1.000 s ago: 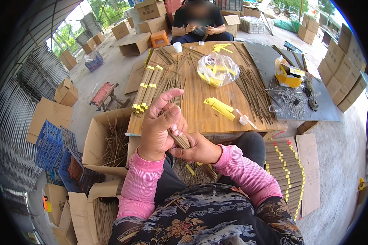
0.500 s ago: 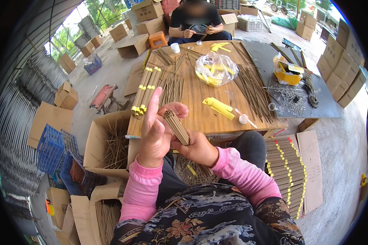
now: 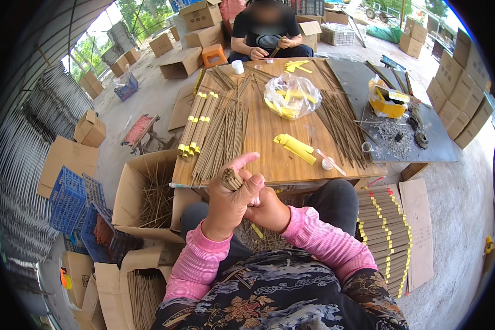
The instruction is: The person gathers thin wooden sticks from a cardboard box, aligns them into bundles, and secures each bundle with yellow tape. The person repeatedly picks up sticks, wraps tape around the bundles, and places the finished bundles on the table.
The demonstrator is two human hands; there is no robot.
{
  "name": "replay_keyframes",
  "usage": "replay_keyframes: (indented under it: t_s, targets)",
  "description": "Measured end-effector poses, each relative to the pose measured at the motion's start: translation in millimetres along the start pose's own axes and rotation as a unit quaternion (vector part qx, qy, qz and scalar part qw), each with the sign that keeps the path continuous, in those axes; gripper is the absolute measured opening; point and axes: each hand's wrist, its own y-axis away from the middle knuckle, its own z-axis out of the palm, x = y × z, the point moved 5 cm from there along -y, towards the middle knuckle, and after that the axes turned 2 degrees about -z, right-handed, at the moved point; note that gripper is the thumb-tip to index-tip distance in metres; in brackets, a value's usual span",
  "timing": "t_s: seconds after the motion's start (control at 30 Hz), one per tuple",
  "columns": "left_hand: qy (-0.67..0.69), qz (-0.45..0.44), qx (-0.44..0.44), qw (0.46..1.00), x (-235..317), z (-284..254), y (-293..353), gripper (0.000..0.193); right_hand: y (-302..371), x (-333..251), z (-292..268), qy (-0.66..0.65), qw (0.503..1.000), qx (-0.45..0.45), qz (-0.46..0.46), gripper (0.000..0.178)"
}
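A bundle of thin brown sticks (image 3: 232,180) pokes up out of my two hands, over my lap by the near table edge. My left hand (image 3: 225,204) wraps round its upper end, thumb across the front and one finger stretched out to the right. Just below, my right hand (image 3: 270,211) is closed on the same bundle, and its fingers are partly hidden behind the left. On the wooden table (image 3: 261,137), loose brown sticks (image 3: 223,142) lie beside finished bundles with yellow bands (image 3: 196,124). Yellow paper strips (image 3: 295,148) rest to the right, near a small white cup (image 3: 327,163).
Across the table a person (image 3: 269,33) handles sticks. A plastic bag of yellow strips (image 3: 291,96) sits mid-table. At left stand an open carton (image 3: 127,190) with sticks and blue crates (image 3: 69,201). Banded bundles (image 3: 385,236) lie on cardboard at lower right.
My left hand, spread open beside the bundle before, has closed round its upper end. Both hands have lowered slightly. Across the table, the person's hands have shifted.
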Motion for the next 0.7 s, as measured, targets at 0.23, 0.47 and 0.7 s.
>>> replay_keyframes:
  t_s: [0.23, 0.47, 0.7]
  targets:
    - [-0.253, 0.077, -0.007, 0.964, 25.2, 2.4, 6.7, 0.055, -10.1, -33.5, -17.6, 0.005, 0.993, -0.113, 0.019, 0.059]
    - [-0.399, 0.055, -0.094, 0.911, 51.0, 25.0, 10.2, 0.068, -10.1, -78.5, -79.7, 0.095, 0.992, 0.067, -0.046, 0.04]
    - [-0.32, -0.025, -0.235, 0.917, 4.4, 35.5, 22.4, 0.056, -2.9, -81.8, -62.3, 0.207, 0.964, 0.023, -0.165, 0.019]
